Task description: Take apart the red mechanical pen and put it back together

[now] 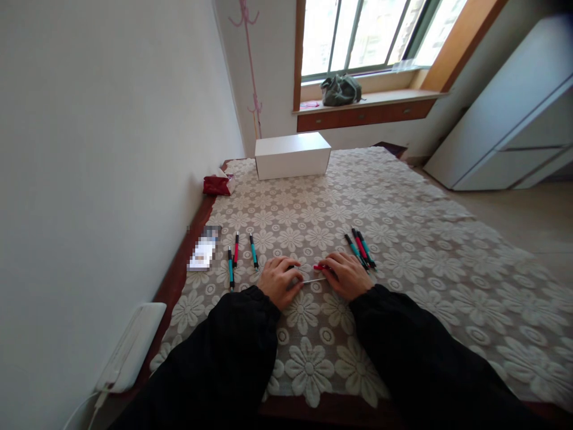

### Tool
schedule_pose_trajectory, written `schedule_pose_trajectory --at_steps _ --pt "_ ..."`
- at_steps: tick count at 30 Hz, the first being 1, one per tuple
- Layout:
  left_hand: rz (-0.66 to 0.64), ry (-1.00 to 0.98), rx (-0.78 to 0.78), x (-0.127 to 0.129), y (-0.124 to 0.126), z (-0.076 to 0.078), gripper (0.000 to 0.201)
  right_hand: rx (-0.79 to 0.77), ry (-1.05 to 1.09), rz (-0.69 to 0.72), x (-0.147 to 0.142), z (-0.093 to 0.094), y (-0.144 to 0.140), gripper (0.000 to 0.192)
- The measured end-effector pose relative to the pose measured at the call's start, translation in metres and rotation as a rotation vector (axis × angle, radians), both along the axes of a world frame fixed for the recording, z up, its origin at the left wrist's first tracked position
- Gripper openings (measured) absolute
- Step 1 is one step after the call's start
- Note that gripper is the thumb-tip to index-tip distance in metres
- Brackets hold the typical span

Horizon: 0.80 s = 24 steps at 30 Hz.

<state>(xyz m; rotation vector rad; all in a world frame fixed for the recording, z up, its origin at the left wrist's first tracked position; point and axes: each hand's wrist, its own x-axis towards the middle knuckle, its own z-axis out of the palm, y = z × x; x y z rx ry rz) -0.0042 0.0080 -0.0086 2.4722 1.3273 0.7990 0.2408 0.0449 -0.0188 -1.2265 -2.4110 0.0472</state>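
A thin pale pen refill point(313, 280) runs between my two hands, low over the lace tablecloth. At one end of it, my left hand point(278, 282) is closed in a pinch, with a small black piece point(290, 267) showing by its fingers. My right hand point(349, 276) is closed on a red pen barrel point(319, 267), and the other end of the refill meets its fingertips. Left of my hands lie a red pen point(236, 246) and two teal pens, one nearer point(231, 266) and one farther right point(253, 249). Beyond my right hand is a bunch of red and teal pens point(360, 243).
A white box point(293, 156) stands at the table's far end. Along the left edge are a red packet point(217, 185), a blurred-out phone-like object point(203, 251) and a white power strip point(132, 346) with cables. The wall point(111, 149) closes off the left side.
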Motion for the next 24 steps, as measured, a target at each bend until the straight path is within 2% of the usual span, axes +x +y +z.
schedule_pose_trajectory --at_steps 8,14,18,21,24 --pt "0.016 -0.032 0.003 -0.001 0.000 0.004 0.002 0.004 0.083 -0.047 -0.003 -0.001 -0.002 0.021" --pt "0.032 -0.047 0.008 -0.001 -0.001 0.007 0.007 0.035 0.182 0.127 -0.007 0.007 -0.008 0.018" --pt "0.020 -0.053 0.016 -0.002 -0.001 0.006 0.019 0.002 0.152 0.258 -0.011 0.008 -0.011 0.015" --pt "0.029 -0.060 0.020 -0.003 0.000 0.005 0.033 -0.019 0.125 0.276 -0.011 0.004 -0.012 0.013" --pt "0.034 -0.069 0.026 -0.003 0.000 0.004 0.031 -0.013 0.118 0.239 -0.010 0.001 -0.010 0.008"
